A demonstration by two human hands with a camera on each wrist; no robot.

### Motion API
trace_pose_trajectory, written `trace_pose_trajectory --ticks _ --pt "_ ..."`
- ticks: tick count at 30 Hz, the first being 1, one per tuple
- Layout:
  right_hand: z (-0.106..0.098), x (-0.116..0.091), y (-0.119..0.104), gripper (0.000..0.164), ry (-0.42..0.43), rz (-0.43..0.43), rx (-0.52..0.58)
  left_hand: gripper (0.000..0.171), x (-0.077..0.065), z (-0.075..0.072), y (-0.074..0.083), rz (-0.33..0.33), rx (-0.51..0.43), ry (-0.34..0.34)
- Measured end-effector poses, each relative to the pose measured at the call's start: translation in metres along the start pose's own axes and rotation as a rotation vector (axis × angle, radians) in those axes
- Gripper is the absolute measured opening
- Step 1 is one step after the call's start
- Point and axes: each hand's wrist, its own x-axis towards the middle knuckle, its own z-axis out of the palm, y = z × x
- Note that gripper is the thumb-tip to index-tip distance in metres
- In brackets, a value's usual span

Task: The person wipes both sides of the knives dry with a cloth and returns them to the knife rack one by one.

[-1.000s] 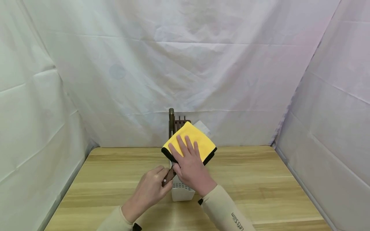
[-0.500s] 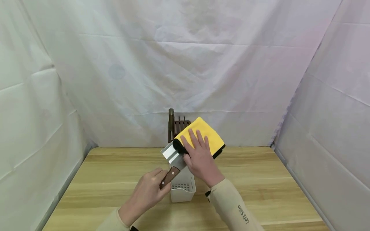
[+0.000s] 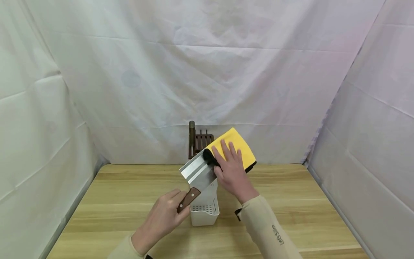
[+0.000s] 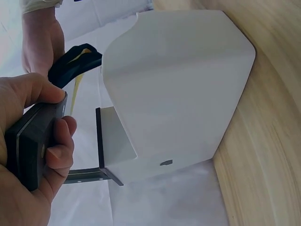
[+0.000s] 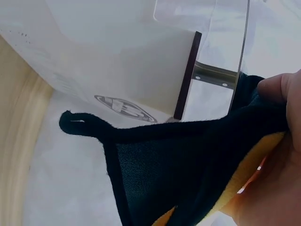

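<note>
My left hand [image 3: 163, 216] grips the brown wooden handle [image 3: 189, 199] of a cleaver, whose broad, shiny blade [image 3: 198, 172] slants up to the right. My right hand [image 3: 233, 172] pinches a folded yellow cloth [image 3: 237, 144] with black edging over the blade's far part, its fingers spread on top. From below, the right wrist view shows the thumb [image 5: 275, 87] against the cloth's dark underside [image 5: 160, 160]. That cloth hides the blade's far end. The dark handle butt [image 4: 35, 146] shows in my left fist in the left wrist view.
Under the cleaver stands a white knife holder with a perforated front basket [image 3: 205, 217] on the wooden table [image 3: 136, 194]. Its dark slotted top [image 3: 204, 141] holds a dark-handled knife [image 3: 192, 135] upright at the left. White sheeting [image 3: 207, 82] surrounds the table.
My right hand and the cloth have slid up and to the right along the blade, uncovering more of it near the handle. The left hand has shifted only slightly.
</note>
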Motion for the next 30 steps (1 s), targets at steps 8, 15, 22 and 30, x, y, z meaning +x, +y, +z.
trace_pose_trajectory --ticks 8,15,22,30 --pt "0.012 -0.011 -0.01 0.054 0.033 -0.065 -0.023 0.019 -0.004 0.001 0.001 -0.04 -0.022 0.002" --pt "0.019 -0.023 -0.022 0.054 0.065 -0.124 -0.055 0.016 -0.004 0.003 0.003 -0.078 -0.039 -0.01" --pt "0.021 -0.025 -0.024 0.053 0.11 -0.183 -0.095 0.01 -0.002 0.005 0.004 -0.097 -0.056 -0.006" --pt "0.017 -0.02 -0.016 0.053 0.11 -0.178 -0.085 0.012 -0.001 0.008 0.006 -0.111 -0.06 0.003"
